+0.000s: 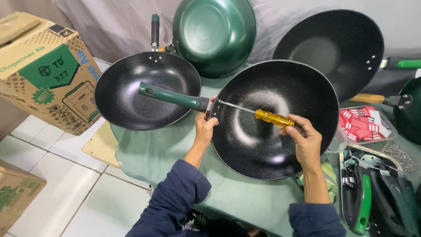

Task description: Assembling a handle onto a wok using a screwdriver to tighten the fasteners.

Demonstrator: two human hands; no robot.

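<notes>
A black speckled wok (263, 149) lies on the green cloth in front of me. Its green handle (173, 96) sticks out to the left, over a second black wok (131, 87). My left hand (204, 127) grips the wok's rim right where the handle joins it. In my right hand (305, 139) is a screwdriver with a yellow handle (272, 117); its metal shaft reaches left across the inside of the wok, and its tip meets the handle joint.
A green wok (215, 33) and another black wok (337, 44) lean at the back. A printed cardboard box (39, 70) stands at the left, another box (15, 197) lower left. Trays with red-and-white packets (364, 123), small screws (401, 158) and loose green handles (364, 202) sit at the right.
</notes>
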